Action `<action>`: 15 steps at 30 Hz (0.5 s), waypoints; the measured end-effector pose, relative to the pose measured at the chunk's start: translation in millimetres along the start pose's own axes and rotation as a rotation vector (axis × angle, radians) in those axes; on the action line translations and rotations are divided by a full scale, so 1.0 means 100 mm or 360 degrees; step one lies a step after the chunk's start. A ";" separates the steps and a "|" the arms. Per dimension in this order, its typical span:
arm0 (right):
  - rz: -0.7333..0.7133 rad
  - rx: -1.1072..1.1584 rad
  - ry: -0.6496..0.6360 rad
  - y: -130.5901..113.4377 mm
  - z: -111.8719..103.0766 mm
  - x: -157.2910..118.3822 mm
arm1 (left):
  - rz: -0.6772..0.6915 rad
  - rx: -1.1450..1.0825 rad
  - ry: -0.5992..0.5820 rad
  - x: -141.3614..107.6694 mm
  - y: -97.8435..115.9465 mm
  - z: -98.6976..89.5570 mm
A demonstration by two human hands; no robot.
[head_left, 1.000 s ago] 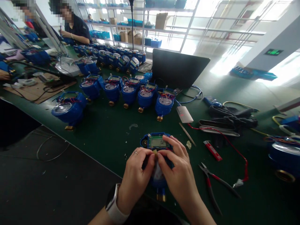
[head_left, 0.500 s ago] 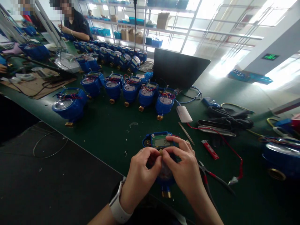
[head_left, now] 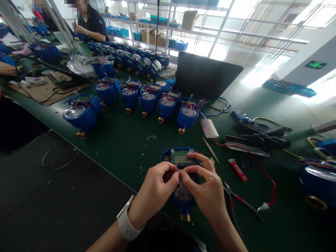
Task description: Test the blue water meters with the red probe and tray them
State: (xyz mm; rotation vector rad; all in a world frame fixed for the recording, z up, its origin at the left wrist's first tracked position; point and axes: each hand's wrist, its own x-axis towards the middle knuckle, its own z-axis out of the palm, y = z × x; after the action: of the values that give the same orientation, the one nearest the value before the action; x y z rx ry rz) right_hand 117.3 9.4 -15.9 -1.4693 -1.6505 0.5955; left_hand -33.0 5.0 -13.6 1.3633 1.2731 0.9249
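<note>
A blue meter [head_left: 185, 206] with a brass end faces me at the front of the green table. Its small green circuit board with a grey display [head_left: 181, 158] shows above my fingers. Over the meter's round clear cover, my left hand [head_left: 160, 180] pinches thumb and index finger together. My right hand [head_left: 206, 182] meets it there in a pinch, fingertips nearly touching, another finger resting by the display's right side. Something tiny and yellowish shows between the fingertips, too small to name.
Blue meters with wires [head_left: 187, 113] line the table beyond my hands. Red-handled pliers [head_left: 243, 203], a red tube [head_left: 237, 170], a thin stick [head_left: 210, 150] and a white box [head_left: 209, 128] lie rightward. Behind stands a dark screen [head_left: 207, 75]. A person [head_left: 91, 26] sits at the back left.
The view has shifted slightly, so the table's objects appear a little further right. My hands remain pinched over the meter; the yellowish piece between them shows less.
</note>
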 end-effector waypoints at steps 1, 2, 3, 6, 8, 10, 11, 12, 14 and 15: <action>-0.0008 0.0003 0.0002 0.00 0.00 0.00 | 0.0002 -0.0009 -0.0011 0.00 0.00 0.00; -0.0018 0.0003 0.0005 0.00 0.00 -0.01 | 0.0002 -0.0022 -0.0021 0.00 0.00 0.00; -0.0028 0.0002 0.0009 0.00 -0.01 -0.01 | -0.0003 -0.0034 -0.0030 0.00 0.00 0.00; -0.0047 -0.0009 0.0007 0.00 -0.01 -0.01 | -0.0026 -0.0025 -0.0038 0.01 0.00 0.00; -0.0059 -0.0012 -0.0015 0.01 -0.02 -0.01 | -0.0029 0.0000 -0.0026 0.01 0.00 0.01; -0.0094 -0.0005 -0.0040 0.03 -0.03 -0.02 | -0.0014 0.0012 -0.0014 0.01 0.01 0.02; -0.0121 -0.0001 -0.0051 0.04 -0.03 -0.02 | -0.0006 0.0016 -0.0010 0.01 0.02 0.02; -0.0153 -0.0002 -0.0056 0.05 -0.03 -0.03 | 0.0000 0.0022 -0.0005 0.01 0.02 0.03; -0.0224 -0.0023 -0.0042 0.07 -0.03 -0.04 | -0.0002 0.0036 0.0009 0.01 0.02 0.04; -0.0259 -0.0042 -0.0029 0.07 -0.02 -0.05 | -0.0008 0.0044 0.0024 0.01 0.01 0.05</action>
State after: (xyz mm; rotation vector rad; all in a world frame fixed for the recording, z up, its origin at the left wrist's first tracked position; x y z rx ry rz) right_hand 123.3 6.2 -21.8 -1.3357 -1.7786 0.4995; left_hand -27.9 5.7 -13.5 1.3764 1.3044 0.9191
